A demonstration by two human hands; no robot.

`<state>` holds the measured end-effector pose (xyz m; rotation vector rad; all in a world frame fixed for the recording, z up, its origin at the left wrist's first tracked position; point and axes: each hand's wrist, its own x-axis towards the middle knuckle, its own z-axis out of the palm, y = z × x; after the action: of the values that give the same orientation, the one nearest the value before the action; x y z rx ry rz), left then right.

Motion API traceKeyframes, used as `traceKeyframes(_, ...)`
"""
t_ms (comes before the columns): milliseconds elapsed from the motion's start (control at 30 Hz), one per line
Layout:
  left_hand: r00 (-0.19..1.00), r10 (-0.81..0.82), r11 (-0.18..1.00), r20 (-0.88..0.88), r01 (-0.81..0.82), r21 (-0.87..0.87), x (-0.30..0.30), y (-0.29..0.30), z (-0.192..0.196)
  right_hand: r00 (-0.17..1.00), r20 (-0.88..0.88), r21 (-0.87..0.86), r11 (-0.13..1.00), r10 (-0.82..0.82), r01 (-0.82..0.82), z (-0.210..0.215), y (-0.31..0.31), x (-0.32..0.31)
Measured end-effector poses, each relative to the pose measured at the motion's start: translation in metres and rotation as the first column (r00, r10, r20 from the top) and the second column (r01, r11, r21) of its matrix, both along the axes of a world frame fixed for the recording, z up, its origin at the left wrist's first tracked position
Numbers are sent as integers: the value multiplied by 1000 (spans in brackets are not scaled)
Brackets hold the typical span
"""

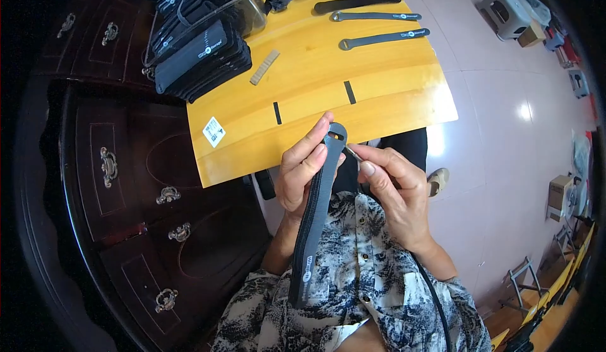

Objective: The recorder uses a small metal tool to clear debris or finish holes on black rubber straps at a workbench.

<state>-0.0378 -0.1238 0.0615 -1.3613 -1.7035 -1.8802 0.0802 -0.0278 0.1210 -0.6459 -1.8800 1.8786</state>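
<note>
Held nearest: black strap (315, 216), L hand (302, 174) fingers wrapped round its looped end; R hand (394, 191) fingers pinch small metal pin (352, 153) at the loop. Two finished-looking straps (379, 27) lie on tabletop (353, 99); black stack (199, 52) at its left.

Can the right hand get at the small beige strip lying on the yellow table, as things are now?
Probably not right away. The right hand is pinching something thin at the strap, and the beige strip lies on the table's far left side, though nothing blocks the path.
</note>
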Motion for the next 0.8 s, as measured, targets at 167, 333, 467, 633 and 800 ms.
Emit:
traceKeyframes(167, 1000, 20, 999, 3, -20, 31, 2, 5, 0, 999, 25, -312, 949, -22, 29, -9, -3, -3)
traceKeyframes(333, 999, 25, 999, 23, -26, 47, 3, 10, -3, 981, -128, 658, 728, -142, 192, -22, -1, -7)
traceKeyframes(467, 997, -9, 997, 74, 3, 72, 4, 8, -4, 999, -22, -11, 999, -38, 38, -13, 2, -7)
traceKeyframes(633, 992, -52, 997, 111, 44, 69, 3, 6, -9, 999, 34, 199, 980, 15, -21, -14, 9, -7)
traceKeyframes(800, 973, -84, 993, 217, 63, 103, 7, 9, -7, 998, -2, 147, 987, -69, 69, -6, 7, -9)
